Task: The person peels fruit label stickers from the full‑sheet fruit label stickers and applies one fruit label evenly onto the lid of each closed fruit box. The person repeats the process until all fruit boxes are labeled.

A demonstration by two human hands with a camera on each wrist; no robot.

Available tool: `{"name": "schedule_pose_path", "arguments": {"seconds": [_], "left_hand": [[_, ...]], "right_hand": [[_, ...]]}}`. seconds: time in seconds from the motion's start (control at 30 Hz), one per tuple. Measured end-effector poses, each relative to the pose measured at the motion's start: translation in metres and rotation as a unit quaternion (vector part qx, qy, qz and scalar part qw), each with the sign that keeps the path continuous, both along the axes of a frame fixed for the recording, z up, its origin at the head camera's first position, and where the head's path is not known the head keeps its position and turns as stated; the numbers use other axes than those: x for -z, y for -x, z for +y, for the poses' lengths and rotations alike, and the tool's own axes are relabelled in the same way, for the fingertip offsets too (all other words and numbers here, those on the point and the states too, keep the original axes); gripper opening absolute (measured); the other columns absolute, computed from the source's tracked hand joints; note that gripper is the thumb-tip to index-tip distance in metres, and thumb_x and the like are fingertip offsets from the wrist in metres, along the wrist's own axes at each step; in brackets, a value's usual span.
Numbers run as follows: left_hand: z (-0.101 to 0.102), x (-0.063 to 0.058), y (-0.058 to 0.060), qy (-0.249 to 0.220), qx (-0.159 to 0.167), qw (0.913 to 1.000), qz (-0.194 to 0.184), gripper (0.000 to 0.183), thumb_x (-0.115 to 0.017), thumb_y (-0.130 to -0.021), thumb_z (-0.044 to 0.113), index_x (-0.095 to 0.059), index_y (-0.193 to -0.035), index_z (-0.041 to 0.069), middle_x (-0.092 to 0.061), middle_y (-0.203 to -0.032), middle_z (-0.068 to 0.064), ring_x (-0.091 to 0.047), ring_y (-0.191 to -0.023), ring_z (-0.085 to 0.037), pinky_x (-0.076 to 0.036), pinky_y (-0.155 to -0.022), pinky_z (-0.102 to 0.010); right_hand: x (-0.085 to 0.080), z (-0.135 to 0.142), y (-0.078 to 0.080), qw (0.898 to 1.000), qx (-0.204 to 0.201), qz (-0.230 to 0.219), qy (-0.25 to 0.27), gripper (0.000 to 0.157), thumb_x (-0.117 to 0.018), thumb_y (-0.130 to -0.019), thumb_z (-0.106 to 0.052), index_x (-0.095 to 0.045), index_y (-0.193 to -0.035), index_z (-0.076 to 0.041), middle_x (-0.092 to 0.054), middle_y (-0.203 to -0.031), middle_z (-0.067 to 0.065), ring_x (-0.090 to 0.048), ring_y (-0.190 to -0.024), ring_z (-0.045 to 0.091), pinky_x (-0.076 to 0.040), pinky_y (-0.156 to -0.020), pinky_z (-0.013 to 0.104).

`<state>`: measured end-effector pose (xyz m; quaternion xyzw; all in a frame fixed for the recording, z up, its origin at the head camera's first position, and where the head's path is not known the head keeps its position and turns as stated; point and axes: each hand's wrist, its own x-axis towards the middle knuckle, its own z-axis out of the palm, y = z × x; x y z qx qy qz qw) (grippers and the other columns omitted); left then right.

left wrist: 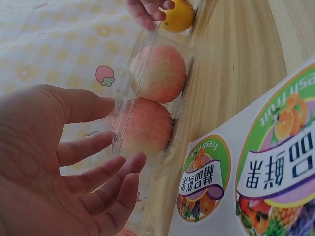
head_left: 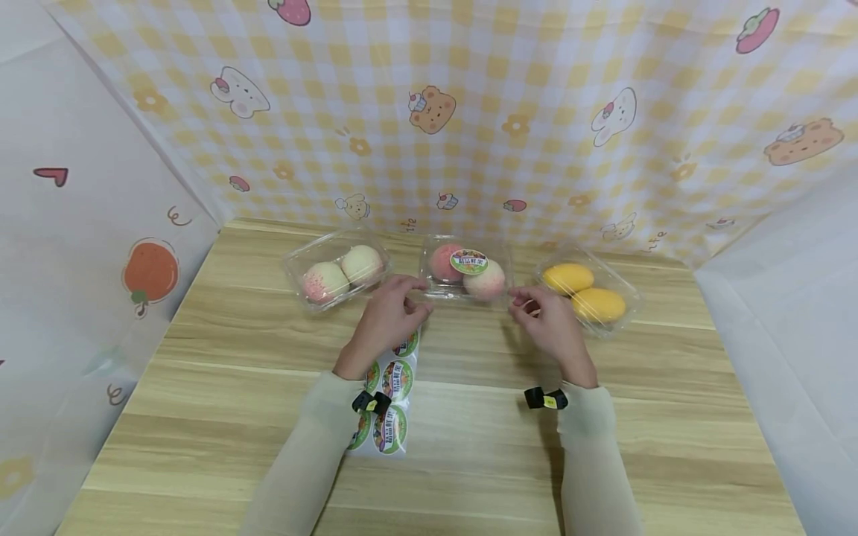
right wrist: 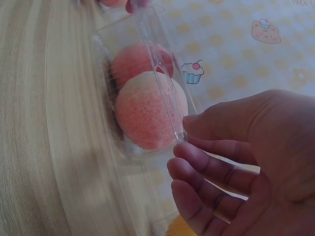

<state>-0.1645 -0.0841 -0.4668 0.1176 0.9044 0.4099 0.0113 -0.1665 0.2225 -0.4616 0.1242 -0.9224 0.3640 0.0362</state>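
Note:
A clear plastic box (head_left: 432, 286) with two pink-and-white peaches (head_left: 485, 281) stands between the hands, an oval fruit sticker (head_left: 469, 261) on its lid. My left hand (head_left: 391, 316) holds the box's left front corner, thumb and index finger either side of the rim in the left wrist view. At the right front corner, my right hand (head_left: 551, 325) pinches the rim between thumb and index finger (right wrist: 214, 164). A sheet of oval fruit stickers (head_left: 397, 408) lies partly under my left wrist; printed fruit labels (left wrist: 204, 179) show close up in the left wrist view.
To the left stands a clear box (head_left: 311, 301) with two pale peaches (head_left: 363, 264). Another clear box (head_left: 630, 298) at the right holds two yellow mangoes (head_left: 599, 305). Behind the wooden table (head_left: 670, 447) hangs a checked cloth (head_left: 482, 164); white sheets flank both sides.

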Motion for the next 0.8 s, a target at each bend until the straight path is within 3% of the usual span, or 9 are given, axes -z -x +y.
{"name": "schedule_pose_path", "arguments": {"seconds": [0.47, 0.8], "left_hand": [[0.0039, 0.0019, 0.0006, 0.004, 0.008, 0.9999, -0.009, 0.064, -0.079, -0.101, 0.023, -0.058, -0.159, 0.005, -0.05, -0.165, -0.016, -0.071, -0.113, -0.03, -0.06, -0.094, -0.048], [0.0049, 0.0069, 0.0018, 0.013, 0.021, 0.9995, -0.018, 0.077, -0.076, -0.101, 0.027, -0.045, -0.168, 0.009, -0.04, -0.174, -0.013, -0.066, -0.106, -0.026, -0.055, -0.082, -0.042]], "right_hand": [[0.0067, -0.0042, 0.0019, 1.0, -0.017, 0.023, 0.004, 0.04, -0.077, -0.099, 0.0, -0.07, -0.137, 0.01, -0.075, -0.116, 0.025, -0.077, -0.094, 0.041, -0.064, -0.084, 0.056], [0.0093, -0.0054, 0.003, 0.999, -0.029, 0.039, 0.006, 0.045, -0.078, -0.097, 0.002, -0.067, -0.139, 0.012, -0.074, -0.118, 0.026, -0.077, -0.093, 0.042, -0.064, -0.081, 0.057]]}}
